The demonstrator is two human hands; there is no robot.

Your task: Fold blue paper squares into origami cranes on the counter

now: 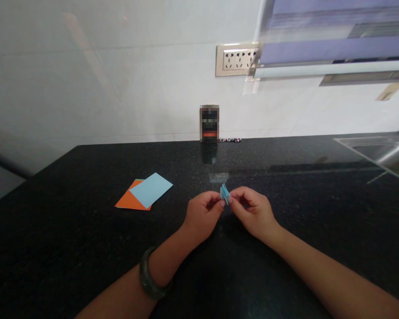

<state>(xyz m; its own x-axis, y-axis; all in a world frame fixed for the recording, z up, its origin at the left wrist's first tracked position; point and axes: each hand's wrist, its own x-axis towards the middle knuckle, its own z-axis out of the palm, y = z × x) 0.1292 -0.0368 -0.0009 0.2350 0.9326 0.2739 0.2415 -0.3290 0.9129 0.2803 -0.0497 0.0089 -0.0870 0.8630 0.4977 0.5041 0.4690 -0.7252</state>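
One folded blue paper (pixel 224 194): small and layered, pinched between the left hand (pixel 201 215) and the right hand (pixel 256 212), over the black counter (pixel 86 257).
Left hand: thumb and fingers gripping the paper's left side; a dark bangle (pixel 149 274) circles that forearm.
Right hand: thumb and forefinger nipping its right side.
Flat sheets: left of the hands, a light blue sheet (pixel 153 189) partly covers an orange sheet (pixel 133 200).
Counter's back edge: a pixelated dark object (pixel 209 124) upright near the wall (pixel 136 97), a beaded strand (pixel 231 140) beside it.
Wall: a socket panel (pixel 236 60).
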